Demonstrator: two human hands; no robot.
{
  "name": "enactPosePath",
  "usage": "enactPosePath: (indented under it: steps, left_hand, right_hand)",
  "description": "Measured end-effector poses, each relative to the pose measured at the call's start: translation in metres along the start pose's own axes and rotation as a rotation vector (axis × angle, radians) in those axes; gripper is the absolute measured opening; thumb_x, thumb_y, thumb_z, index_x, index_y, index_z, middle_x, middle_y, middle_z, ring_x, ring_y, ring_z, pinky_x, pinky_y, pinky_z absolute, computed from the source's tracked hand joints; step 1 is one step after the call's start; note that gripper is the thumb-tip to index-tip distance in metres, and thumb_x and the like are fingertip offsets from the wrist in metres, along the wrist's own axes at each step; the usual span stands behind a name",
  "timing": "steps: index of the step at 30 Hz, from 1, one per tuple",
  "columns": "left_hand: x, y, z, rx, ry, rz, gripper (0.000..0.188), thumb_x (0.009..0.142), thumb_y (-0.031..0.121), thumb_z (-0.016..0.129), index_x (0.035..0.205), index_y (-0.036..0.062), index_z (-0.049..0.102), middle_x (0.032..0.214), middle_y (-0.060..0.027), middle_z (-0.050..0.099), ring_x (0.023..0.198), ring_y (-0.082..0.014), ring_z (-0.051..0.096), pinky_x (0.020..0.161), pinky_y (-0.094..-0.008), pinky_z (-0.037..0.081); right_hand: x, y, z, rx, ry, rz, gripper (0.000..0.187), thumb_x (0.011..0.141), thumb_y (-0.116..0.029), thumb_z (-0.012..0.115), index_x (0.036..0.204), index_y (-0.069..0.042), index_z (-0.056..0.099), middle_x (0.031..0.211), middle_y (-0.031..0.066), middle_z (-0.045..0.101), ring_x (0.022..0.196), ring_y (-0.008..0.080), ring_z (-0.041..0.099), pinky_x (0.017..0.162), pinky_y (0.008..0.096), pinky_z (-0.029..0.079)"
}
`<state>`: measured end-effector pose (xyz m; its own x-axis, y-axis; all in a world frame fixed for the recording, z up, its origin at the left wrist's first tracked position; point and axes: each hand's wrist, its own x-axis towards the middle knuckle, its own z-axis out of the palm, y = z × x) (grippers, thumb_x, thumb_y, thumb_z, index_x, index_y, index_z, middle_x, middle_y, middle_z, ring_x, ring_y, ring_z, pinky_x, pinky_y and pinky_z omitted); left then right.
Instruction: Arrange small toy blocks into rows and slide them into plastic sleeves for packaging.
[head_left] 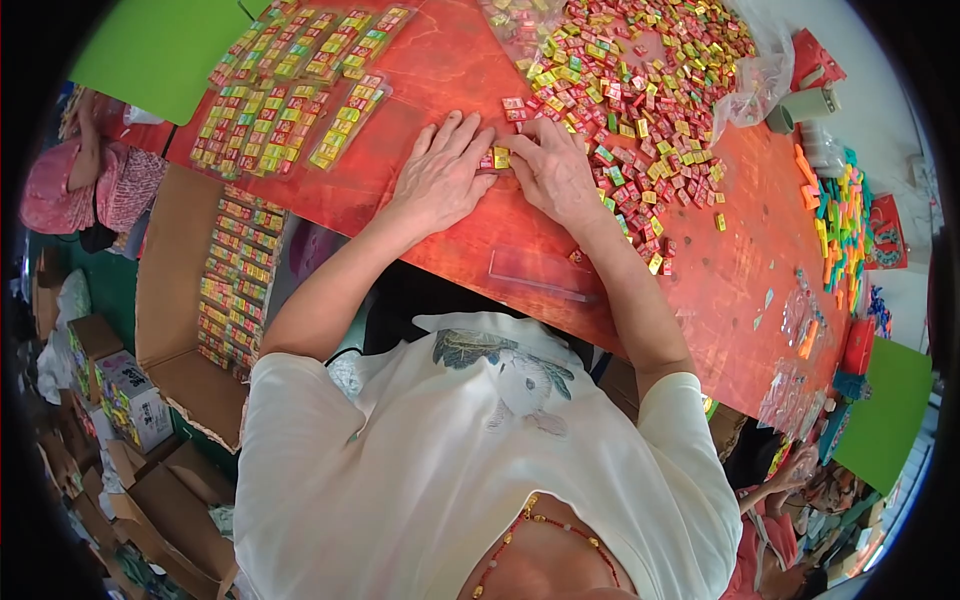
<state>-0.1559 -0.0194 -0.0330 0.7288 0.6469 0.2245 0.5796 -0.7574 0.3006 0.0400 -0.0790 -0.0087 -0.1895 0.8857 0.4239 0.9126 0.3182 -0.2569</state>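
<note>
Fingers stretched, my left hand [447, 172] lies on the red tabletop, its thumb beside a short row of tiny red and yellow boxes. My right hand [556, 172] faces it with bent fingers; thumb and fingertips pinch at a small yellow box [501, 158] at the end of that row. Whether a clear tray lies under the row is hidden by my hands. Beyond my right fingers is a small red box [514, 108]. A large loose heap of small boxes [660, 100], red, yellow and some green, spreads behind and right of my right hand.
Filled clear trays [345, 122] lie at the far left; an empty clear tray [540, 275] is near the front edge. A cardboard carton [180, 290] of filled trays stands at left. Plastic packaging [795, 385] and colourful pieces [845, 225] lie at right. Other people are at both sides.
</note>
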Motion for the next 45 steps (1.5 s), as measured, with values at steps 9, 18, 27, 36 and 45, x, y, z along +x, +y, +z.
enactPosePath:
  steps: [9, 18, 27, 36, 45]
  left_hand:
    - [0.000, 0.004, -0.002, 0.005, -0.045, -0.027, 0.064, 0.094, 0.035, 0.061, 0.148, 0.0053, 0.044, 0.158, -0.0173, 0.037, 0.148, -0.0356, 0.030, 0.120, -0.0533, 0.023]
    - [-0.001, 0.002, -0.004, -0.056, 0.046, 0.021, 0.071, 0.091, 0.036, 0.065, 0.151, 0.0075, 0.039, 0.154, -0.0186, 0.041, 0.145, -0.0388, 0.035, 0.116, -0.0599, 0.026]
    - [0.004, 0.009, -0.001, 0.067, 0.172, 0.254, 0.038, 0.096, 0.027, 0.058, 0.128, 0.0056, 0.059, 0.111, -0.0122, 0.061, 0.108, -0.0308, 0.054, 0.093, -0.0494, 0.039]
    - [-0.029, 0.015, -0.028, -0.029, 0.256, 0.108, 0.044, 0.090, 0.012, 0.065, 0.133, 0.0036, 0.058, 0.105, -0.0139, 0.055, 0.098, -0.0326, 0.054, 0.082, -0.0452, 0.047]
    - [-0.044, -0.039, -0.071, 0.226, 0.460, -0.183, 0.040, 0.090, 0.015, 0.063, 0.128, 0.0051, 0.060, 0.100, -0.0123, 0.056, 0.097, -0.0315, 0.055, 0.083, -0.0459, 0.045]
  right_hand:
    - [0.010, -0.002, 0.010, -0.018, -0.033, 0.044, 0.012, 0.086, -0.013, 0.068, 0.098, -0.011, 0.067, 0.098, 0.0078, 0.060, 0.099, 0.0281, 0.060, 0.084, 0.0441, 0.045]
    - [-0.001, 0.025, -0.001, 0.449, 0.118, 0.216, 0.018, 0.092, -0.008, 0.063, 0.109, -0.002, 0.068, 0.101, 0.0145, 0.062, 0.095, 0.0301, 0.061, 0.083, 0.0352, 0.049]
    - [-0.080, -0.034, -0.073, 0.338, -0.067, 0.278, 0.029, 0.089, -0.014, 0.066, 0.115, -0.001, 0.064, 0.109, 0.0167, 0.062, 0.102, 0.0343, 0.060, 0.093, 0.0407, 0.046]
    - [-0.130, -0.080, -0.054, 0.048, -0.173, -0.033, 0.037, 0.079, -0.002, 0.069, 0.115, -0.007, 0.068, 0.117, 0.0133, 0.059, 0.107, 0.0340, 0.057, 0.087, 0.0441, 0.047]
    - [-0.134, -0.071, -0.039, 0.068, -0.134, -0.002, 0.045, 0.073, -0.003, 0.068, 0.118, -0.007, 0.068, 0.111, 0.0126, 0.059, 0.103, 0.0313, 0.058, 0.085, 0.0456, 0.046]
